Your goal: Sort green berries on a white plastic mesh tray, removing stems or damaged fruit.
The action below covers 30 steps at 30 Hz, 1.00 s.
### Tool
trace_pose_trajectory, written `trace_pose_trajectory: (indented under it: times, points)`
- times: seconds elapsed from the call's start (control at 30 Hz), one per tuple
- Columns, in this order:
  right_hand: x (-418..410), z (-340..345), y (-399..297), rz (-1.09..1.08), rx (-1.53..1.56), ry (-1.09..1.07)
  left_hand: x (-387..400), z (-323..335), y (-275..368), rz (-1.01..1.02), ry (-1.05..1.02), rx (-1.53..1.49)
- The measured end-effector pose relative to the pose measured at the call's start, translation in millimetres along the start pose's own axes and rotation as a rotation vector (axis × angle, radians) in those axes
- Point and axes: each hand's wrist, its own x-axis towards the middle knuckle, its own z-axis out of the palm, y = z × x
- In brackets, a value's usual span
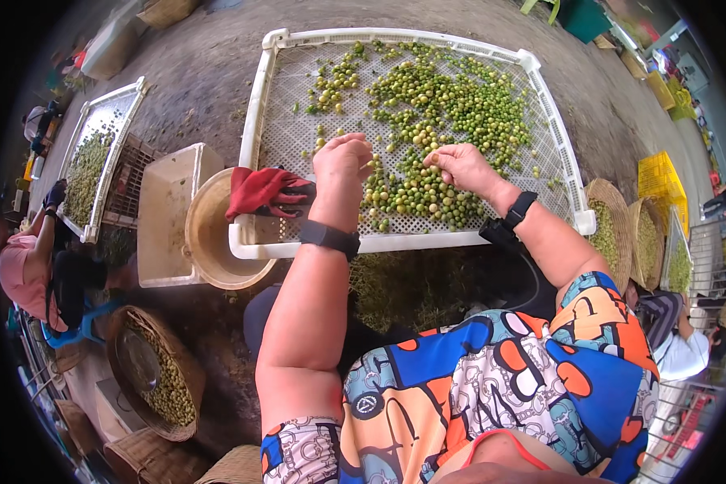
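Note:
A white plastic mesh tray (290, 118) with a raised rim lies before me. Small round green and yellowish fruits (435, 187) are spread over its mesh, thickest in the middle and right. Over the left-centre of the tray, my left hand (342, 158) has its fingers curled downward; whatever is inside them is hidden. My right hand (463, 169) is at the edge of the main pile, thumb and forefinger close together by the fruits. Whether it pinches one is unclear. Dark bands circle both wrists. A red and black work glove (263, 192) drapes over the tray's left rim.
Left of the tray stand a round tan bucket (215, 212) and a pale plastic tub (166, 242). A woven basket of fruits (169, 375) sits lower left. Another person (30, 272) works at a second tray (100, 160). Rightward are fruit-filled baskets (602, 233) and a yellow crate (662, 181).

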Motion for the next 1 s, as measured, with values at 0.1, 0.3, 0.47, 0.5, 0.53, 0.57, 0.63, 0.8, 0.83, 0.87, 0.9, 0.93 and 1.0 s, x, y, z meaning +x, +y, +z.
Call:
trace_pose_trajectory:
  times: [0.1,0.3,0.47,0.5,0.53,0.57,0.63,0.8,0.83,0.87,0.9,0.93,1.0]
  points:
    - [-11.6,-1.8,-12.1,-0.008,0.090,-0.061,-11.6,14.3,14.5,-0.151,-0.071,0.089]
    - [-10.5,-6.2,-7.8,-0.012,0.358,-0.198,-22.0,34.6,-3.5,-0.154,-0.452,0.128]
    - [-0.5,-2.2,4.9,-0.068,0.353,-0.189,-27.6,37.5,-14.6,-0.157,-0.496,-0.071]
    - [0.0,0.1,8.0,-0.090,0.364,-0.169,-27.6,38.7,-14.6,-0.115,-0.471,-0.019]
    - [0.4,2.7,11.1,-0.112,0.375,-0.150,-28.3,39.3,-14.7,-0.123,-0.433,-0.060]
    - [1.2,5.3,13.8,-0.134,0.385,-0.131,-29.4,40.0,-15.0,-0.134,-0.409,-0.048]
    - [3.5,10.5,18.4,-0.197,0.371,-0.099,-34.0,43.6,-9.0,-0.157,-0.362,-0.023]
    - [5.6,25.6,16.1,-0.252,0.401,-0.046,-29.5,45.2,-10.0,-0.134,-0.262,0.032]
    - [7.2,26.3,16.3,-0.249,0.420,-0.037,-28.8,47.0,-12.7,-0.113,-0.247,0.044]
    - [10.7,27.5,17.4,-0.248,0.443,-0.032,-27.8,48.1,-15.0,-0.089,-0.231,0.055]
    - [10.9,31.2,15.6,-0.230,0.465,-0.028,-27.1,47.6,-17.5,-0.067,-0.211,0.068]
    - [10.9,35.1,13.8,-0.212,0.488,-0.023,-26.1,45.7,-19.4,-0.049,-0.199,0.070]
    - [11.0,38.0,14.0,-0.215,0.494,-0.006,-28.5,47.4,-16.7,-0.035,-0.143,0.105]
